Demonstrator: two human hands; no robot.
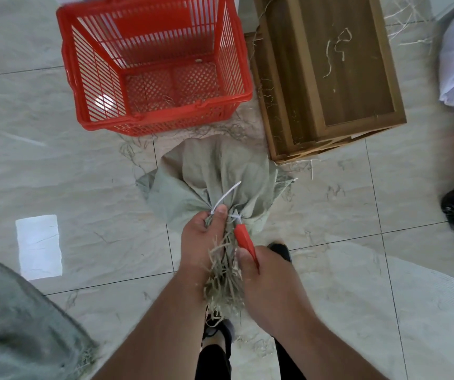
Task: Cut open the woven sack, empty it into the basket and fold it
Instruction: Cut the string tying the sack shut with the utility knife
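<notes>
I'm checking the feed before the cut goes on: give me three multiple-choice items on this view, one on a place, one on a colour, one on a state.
1. Where does the red basket stand relative to the woven sack?
A. beyond it, farther from the person
B. under it
C. on the wooden crate

2. What colour is the cutter in the right hand?
A. blue
B. red
C. black

3. What state is the sack's neck in?
A. cut wide open
B. folded flat
C. bunched and tied with a white zip tie

Answers:
1 A: the basket sits on the floor past the sack, beside the wooden crate.
2 B: its handle shows red, with the tip at the tie.
3 C: the tie wraps the gathered neck, which the left hand holds in its grip.
</notes>
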